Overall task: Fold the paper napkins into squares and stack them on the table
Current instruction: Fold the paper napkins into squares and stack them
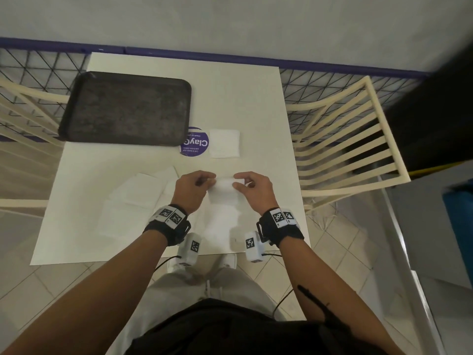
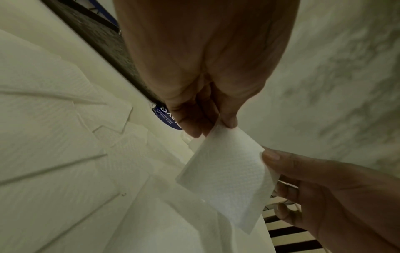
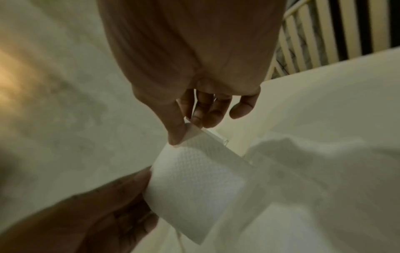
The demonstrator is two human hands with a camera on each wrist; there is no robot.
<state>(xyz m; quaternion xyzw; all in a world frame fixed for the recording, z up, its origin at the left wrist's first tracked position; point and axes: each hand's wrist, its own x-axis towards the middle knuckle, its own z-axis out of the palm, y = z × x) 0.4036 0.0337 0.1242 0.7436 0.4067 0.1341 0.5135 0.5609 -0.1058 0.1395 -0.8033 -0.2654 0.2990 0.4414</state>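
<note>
We stand at the six o'clock edge of a pale table [image 1: 256, 103]. The biggest thing on it is a dark tray [image 1: 125, 108], out at about eleven o'clock. Just beside the tray's near right corner is a purple round sticker [image 1: 195, 143], and touching its right side, at twelve o'clock from our hands, lies one folded napkin square [image 1: 224, 144], which we take to be the start of the stack. At about nine o'clock from our hands, loose unfolded napkins [image 1: 138, 189] overlap one another flat on the table, with more paper spread under our wrists.

The napkin in hand [image 2: 225, 178] hangs off the table between us, already folded down to a smallish panel. Our left hand [image 1: 193, 190] pinches its upper left corner between thumb and curled fingers [image 2: 190, 119]; our right hand [image 1: 254, 188] pinches the opposite corner between thumb [image 3: 175, 131] and first fingers, the little finger standing loose.

We judge this paper to be almost weightless, soft and limp, embossed enough not to slip, but easy to tear or crumple. It sags wherever nothing holds it. So we would hold it lightly at the corners, keep it gently taut, match edge to edge, and press the crease on the table with flat fingers.
</note>
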